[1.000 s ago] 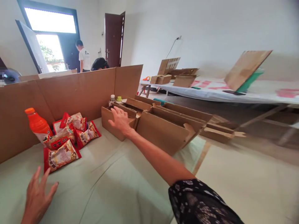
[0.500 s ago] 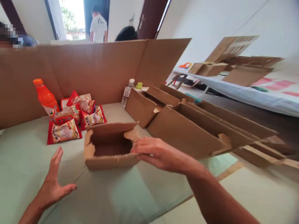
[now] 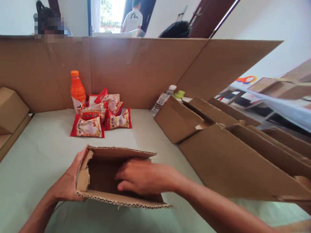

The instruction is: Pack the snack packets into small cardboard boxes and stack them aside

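Left hand (image 3: 69, 183) is found closed around the near-left end of an open cardboard box (image 3: 104, 174); half a second earlier it was spread wide and clear of it. Right hand (image 3: 145, 176), then placed at the box's right edge, is now lowered into the opening, fingers loosely curled; whether anything is gripped cannot be told. In this report's judgement, the box is steadied by the left so that the right is freed for its inside.

On the pale cloth (image 3: 141, 137), from the box, snack packets (image 3: 89, 126) and an orange bottle (image 3: 77, 92) are noted at eleven o'clock, a clear bottle (image 3: 161, 102) at one, more boxes (image 3: 228, 161) at three. At twelve, the surface is bounded by a cardboard screen (image 3: 145, 71); beyond it, a person in a white shirt (image 3: 133, 21) is observed near a bright doorway (image 3: 111, 16).
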Motion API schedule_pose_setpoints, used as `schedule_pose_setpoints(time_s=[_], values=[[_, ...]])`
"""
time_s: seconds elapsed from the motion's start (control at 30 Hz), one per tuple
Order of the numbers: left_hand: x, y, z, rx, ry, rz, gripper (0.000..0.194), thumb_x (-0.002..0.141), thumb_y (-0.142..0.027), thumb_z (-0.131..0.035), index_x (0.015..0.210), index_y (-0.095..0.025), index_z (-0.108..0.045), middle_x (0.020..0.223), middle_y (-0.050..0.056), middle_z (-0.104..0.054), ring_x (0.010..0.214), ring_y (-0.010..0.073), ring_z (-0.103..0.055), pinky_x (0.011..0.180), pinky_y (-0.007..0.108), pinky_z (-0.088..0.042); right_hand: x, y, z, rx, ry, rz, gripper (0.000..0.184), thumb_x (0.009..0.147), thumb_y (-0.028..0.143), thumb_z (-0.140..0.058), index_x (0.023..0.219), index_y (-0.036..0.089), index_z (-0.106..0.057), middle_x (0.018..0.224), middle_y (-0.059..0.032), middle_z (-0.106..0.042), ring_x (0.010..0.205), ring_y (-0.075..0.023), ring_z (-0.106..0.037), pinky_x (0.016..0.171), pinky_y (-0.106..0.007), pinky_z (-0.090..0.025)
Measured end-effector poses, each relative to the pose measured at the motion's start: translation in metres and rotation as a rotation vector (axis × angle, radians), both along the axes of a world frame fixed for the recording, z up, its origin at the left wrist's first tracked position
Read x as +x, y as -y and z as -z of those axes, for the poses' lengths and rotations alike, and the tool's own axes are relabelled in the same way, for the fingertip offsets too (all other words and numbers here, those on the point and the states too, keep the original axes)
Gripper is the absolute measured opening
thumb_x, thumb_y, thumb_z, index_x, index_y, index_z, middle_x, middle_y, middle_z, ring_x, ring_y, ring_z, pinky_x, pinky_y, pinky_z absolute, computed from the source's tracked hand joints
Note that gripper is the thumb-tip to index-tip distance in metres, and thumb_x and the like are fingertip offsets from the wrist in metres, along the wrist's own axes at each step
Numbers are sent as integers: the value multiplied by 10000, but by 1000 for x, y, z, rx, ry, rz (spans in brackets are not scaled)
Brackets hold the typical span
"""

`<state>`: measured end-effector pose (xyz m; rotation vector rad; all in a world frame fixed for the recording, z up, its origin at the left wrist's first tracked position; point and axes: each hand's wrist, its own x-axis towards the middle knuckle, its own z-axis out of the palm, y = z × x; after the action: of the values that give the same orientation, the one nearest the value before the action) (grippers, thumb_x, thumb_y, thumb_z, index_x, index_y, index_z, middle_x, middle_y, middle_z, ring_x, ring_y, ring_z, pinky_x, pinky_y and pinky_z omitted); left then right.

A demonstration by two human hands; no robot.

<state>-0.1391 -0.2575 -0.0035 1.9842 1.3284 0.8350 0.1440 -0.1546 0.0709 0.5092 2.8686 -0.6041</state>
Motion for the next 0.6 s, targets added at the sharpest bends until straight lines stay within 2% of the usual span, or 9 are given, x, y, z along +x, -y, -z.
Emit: schedule_pose_setpoints(time_s=[0.07,0.13,0.23,0.3,0.4,0.47,0.53,0.6], values=[[0,-3,-4,-10,6,15,1221,736,-620,-762,1642,-244,-35,1687,179,-200,1538,415,-267,1227,580,-311,-12,9,3,189,255,-69,161,904,247,-699,839,136,-796,778,-128,-776,711,-255,-734,608,-323,-487],[-2,-5,-6,-9,16,24,1202,759,-676,-716,1642,-239,-28,1678,179,-219,1539,411,-266,1227,574,-311,-13,15,-3,276,303,-110,107,874,166,-707,807,127,-781,751,-140,-763,668,-253,-720,588,-328,-470],[-12,-1,-4,8,20,6,1169,782,-717,-672,1642,-262,-23,1682,164,-209,1539,416,-262,1228,572,-310,8,14,-19,282,110,-43,191,942,214,-635,785,186,-740,722,-90,-741,649,-238,-699,651,-368,-517],[-21,5,1,28,20,-43,1153,796,-701,-674,1641,-282,-10,1696,156,-173,1540,426,-250,1227,586,-304,32,12,-20,249,-55,41,208,975,242,-581,838,219,-736,817,-82,-759,743,-246,-718,742,-404,-560],[-29,14,8,38,17,-119,1191,775,-677,-721,1637,-307,13,1705,151,-144,1538,449,-234,1219,611,-298,66,13,-1,194,-307,187,212,981,289,-573,1059,243,-765,1151,-103,-764,1060,-268,-723,881,-407,-596],[-31,16,9,35,17,-131,1234,744,-691,-749,1633,-330,25,1706,142,-150,1535,461,-231,1217,627,-289,82,12,14,131,-448,267,243,974,350,-601,1130,266,-768,1240,-92,-742,1169,-271,-695,935,-402,-602],[-30,17,7,31,21,-120,1225,741,-730,-727,1625,-370,41,1708,119,-154,1536,461,-230,1213,644,-281,87,2,22,66,-554,384,241,971,403,-609,1071,280,-791,1148,-79,-776,1095,-264,-730,907,-384,-619],[-30,19,3,23,17,-113,1178,764,-766,-674,1615,-408,56,1710,101,-151,1536,454,-236,1204,659,-282,74,-21,21,39,-626,527,278,985,431,-577,1004,270,-802,1030,-71,-800,960,-247,-764,838,-352,-631]])
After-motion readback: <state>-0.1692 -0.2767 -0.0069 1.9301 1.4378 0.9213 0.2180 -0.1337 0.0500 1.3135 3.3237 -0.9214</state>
